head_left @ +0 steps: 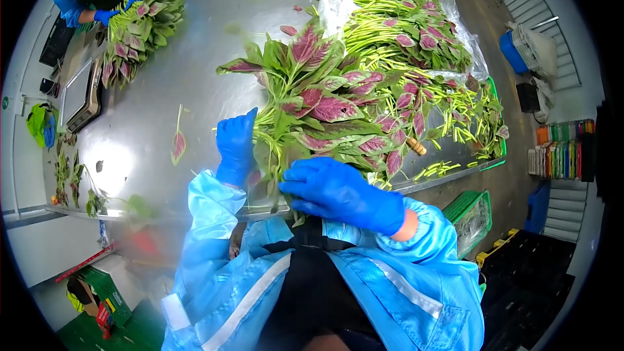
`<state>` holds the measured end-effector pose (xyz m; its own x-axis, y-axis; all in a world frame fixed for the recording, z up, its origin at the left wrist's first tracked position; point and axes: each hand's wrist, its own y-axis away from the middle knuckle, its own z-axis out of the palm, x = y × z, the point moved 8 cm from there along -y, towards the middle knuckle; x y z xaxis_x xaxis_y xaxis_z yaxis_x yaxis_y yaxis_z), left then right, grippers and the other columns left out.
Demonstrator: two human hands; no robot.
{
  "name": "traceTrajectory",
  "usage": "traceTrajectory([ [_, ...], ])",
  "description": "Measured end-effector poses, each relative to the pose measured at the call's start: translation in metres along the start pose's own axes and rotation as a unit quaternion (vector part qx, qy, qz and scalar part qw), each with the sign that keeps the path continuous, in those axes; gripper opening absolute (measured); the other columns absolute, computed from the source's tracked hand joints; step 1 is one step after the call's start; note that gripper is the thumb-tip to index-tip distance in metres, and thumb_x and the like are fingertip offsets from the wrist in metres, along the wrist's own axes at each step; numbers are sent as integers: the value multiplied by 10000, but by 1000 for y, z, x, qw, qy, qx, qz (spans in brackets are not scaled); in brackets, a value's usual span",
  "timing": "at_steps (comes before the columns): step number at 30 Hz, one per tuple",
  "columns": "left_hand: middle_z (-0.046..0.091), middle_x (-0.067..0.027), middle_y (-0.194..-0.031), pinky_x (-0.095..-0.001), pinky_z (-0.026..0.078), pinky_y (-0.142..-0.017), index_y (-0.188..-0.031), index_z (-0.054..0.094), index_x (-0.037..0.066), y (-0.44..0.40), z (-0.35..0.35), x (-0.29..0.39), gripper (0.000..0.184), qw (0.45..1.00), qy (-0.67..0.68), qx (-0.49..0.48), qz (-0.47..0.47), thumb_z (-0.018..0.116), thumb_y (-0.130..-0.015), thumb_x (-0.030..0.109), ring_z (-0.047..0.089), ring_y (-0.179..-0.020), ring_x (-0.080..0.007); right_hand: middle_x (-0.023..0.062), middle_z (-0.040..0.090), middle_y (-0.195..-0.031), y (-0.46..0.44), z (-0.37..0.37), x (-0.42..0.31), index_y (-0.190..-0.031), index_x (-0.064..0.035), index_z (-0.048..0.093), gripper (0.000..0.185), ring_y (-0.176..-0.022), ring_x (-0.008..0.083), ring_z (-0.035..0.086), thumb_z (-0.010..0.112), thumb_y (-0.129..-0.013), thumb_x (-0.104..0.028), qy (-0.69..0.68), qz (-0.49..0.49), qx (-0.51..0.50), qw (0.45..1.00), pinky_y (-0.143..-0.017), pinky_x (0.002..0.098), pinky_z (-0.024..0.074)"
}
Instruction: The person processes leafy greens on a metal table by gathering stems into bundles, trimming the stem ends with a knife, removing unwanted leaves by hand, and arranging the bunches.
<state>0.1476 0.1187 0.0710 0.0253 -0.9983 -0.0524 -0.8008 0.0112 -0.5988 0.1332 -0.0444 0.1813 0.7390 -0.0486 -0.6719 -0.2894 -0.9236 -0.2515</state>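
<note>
My left hand (236, 145), in a blue glove, is closed round the stem end of a bunch of leafy greens (312, 101) with green and purple-red leaves. The bunch points away to the right, above the metal table (208, 45). My right hand (338, 192), also gloved in blue, is at the lower side of the bunch, its fingers bent against the lower leaves. What those fingers hold, if anything, is hidden. One loose leaf on a thin stem (178, 144) lies on the table left of my left hand.
A clear plastic bag (335, 3) of greens lies at the back right, with cut stems (461, 123) before it. A knife handle (416, 146) shows beside the bunch. At the upper left, a co-worker's gloved hands (107, 17) hold another bunch near a scale (84, 97).
</note>
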Motion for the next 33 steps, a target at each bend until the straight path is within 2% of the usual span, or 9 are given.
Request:
traceTrajectory([
  [3,535,-11,-799,-329,414,-733,-1147,573,144,1,-1,-2,484,999,28,-20,-13,577,-671,56,537,-729,-181,147,642,-960,20,-75,16,-1098,-66,618,290,-838,248,631,606,-835,-189,-263,-64,71,960,-737,320,487],
  [5,536,-15,-806,-333,414,-736,-1156,566,141,2,-1,-2,495,999,34,-29,-10,577,-669,55,536,-733,-187,128,658,-970,29,-116,68,-1100,-69,641,283,-861,198,635,624,-838,-176,-402,156,169,886,-762,305,488],
  [7,536,-18,-812,-335,413,-733,-1162,561,136,1,-2,-1,501,999,35,-30,1,574,-669,51,535,-734,-192,104,668,-944,48,-139,90,-1048,-68,669,236,-833,165,634,618,-843,-174,-221,359,259,869,-751,294,490],
  [9,537,-21,-815,-339,414,-734,-1161,563,132,-1,0,-1,503,998,40,-38,5,572,-665,47,534,-735,-194,86,672,-949,53,-142,93,-1025,-71,677,217,-799,142,632,597,-859,-186,75,331,260,904,-730,276,490],
  [10,537,-23,-816,-341,414,-735,-1161,564,129,1,0,1,504,998,43,-43,5,571,-663,45,533,-735,-195,73,667,-884,46,-127,96,-1012,-115,683,228,-742,165,634,609,-844,-250,-75,281,262,920,-675,280,489],
  [13,538,-25,-816,-348,415,-732,-1160,566,127,-4,0,7,509,997,57,-36,27,569,-659,37,533,-732,-194,98,608,-767,4,-104,69,-853,-168,684,111,-720,304,609,660,-761,-225,183,223,139,947,-614,383,486],
  [20,527,-26,-795,-347,412,-717,-1168,559,122,-8,0,19,509,996,66,-38,42,584,-664,55,528,-711,-192,105,589,-780,-26,-64,93,-798,-106,641,96,-664,320,600,651,-718,-159,239,79,96,963,-558,407,480],
  [28,538,-20,-776,-353,433,-725,-1161,571,148,-13,3,24,491,993,73,-82,32,564,-682,42,543,-719,-199,145,595,-759,-21,-39,108,-872,-50,609,167,-648,310,612,578,-708,-41,355,67,49,931,-512,370,482],
  [33,533,-22,-771,-356,427,-723,-1170,566,160,-12,14,23,511,994,43,-96,36,588,-670,54,540,-721,-199,122,557,-755,-17,-40,116,-999,-83,583,256,-590,281,603,579,-743,-92,330,10,80,940,-473,363,467],
])
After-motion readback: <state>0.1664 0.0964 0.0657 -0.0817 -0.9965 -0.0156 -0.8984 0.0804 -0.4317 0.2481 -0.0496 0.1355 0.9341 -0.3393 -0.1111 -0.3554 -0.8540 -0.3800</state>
